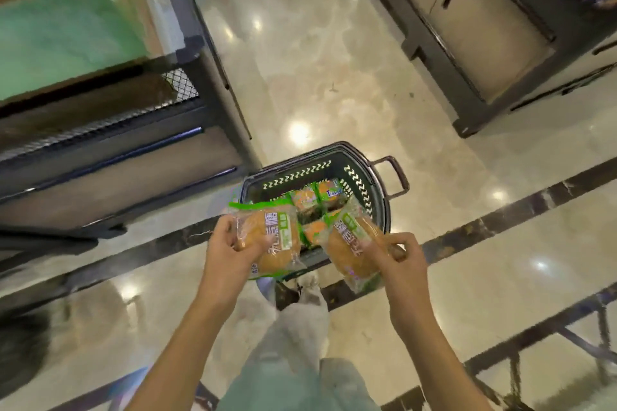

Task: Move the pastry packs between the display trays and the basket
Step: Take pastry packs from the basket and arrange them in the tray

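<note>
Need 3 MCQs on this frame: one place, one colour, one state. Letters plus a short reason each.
1. Where does the basket stand?
A. on the shelf
B. on the floor in front of the person
C. on a cart

2. What colour trims the pack in the left hand?
A. green
B. red
C. black

3. What is the right hand doing?
A. hanging idle
B. gripping the basket handle
C. holding a pastry pack

Answers:
1 B: the basket sits on the glossy floor, just beyond the feet.
2 A: its wrapper edges are green around an orange bun.
3 C: its fingers pinch the pack in the right hand; the left hand grips the other.
</note>
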Tool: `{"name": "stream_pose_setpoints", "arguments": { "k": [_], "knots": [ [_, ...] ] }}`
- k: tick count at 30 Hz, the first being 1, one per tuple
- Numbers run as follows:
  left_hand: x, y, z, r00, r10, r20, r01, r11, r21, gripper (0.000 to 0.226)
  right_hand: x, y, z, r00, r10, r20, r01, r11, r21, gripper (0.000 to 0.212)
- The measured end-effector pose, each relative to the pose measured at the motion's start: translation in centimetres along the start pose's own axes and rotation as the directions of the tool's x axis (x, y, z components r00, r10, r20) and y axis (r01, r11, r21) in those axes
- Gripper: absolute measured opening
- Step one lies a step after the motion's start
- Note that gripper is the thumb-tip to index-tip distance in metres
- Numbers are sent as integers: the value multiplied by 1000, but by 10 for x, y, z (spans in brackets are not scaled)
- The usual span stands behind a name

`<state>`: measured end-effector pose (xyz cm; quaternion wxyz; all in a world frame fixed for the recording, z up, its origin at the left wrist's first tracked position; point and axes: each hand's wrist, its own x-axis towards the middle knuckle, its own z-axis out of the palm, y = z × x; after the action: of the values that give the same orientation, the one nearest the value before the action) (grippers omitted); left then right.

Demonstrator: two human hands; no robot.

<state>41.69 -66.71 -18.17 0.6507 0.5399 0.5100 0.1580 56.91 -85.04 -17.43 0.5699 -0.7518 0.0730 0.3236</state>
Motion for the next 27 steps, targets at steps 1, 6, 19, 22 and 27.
{"name": "stream_pose_setpoints", "arguments": {
  "k": [1,6,19,22,27],
  "knots": [
    [14,-4,3,1000,-9,-28,9,1000,9,36,19,-4,9,999,20,28,-19,998,-53,39],
    [90,-35,16,989,-93,-116,97,995,25,40,120,2,51,966,152,209,-81,945,-316,49],
    [362,-260,47,994,-77,78,-5,680,734,51,373,288,190,758,594,271,-496,794,-351,41],
    [413,-306,55,967,-111,228,-126,569,813,56,378,351,211,707,657,260,-584,751,-309,35],
    [463,-355,71,890,-266,369,-246,400,883,51,365,404,222,663,722,199,-703,691,-166,44]
  ]
}}
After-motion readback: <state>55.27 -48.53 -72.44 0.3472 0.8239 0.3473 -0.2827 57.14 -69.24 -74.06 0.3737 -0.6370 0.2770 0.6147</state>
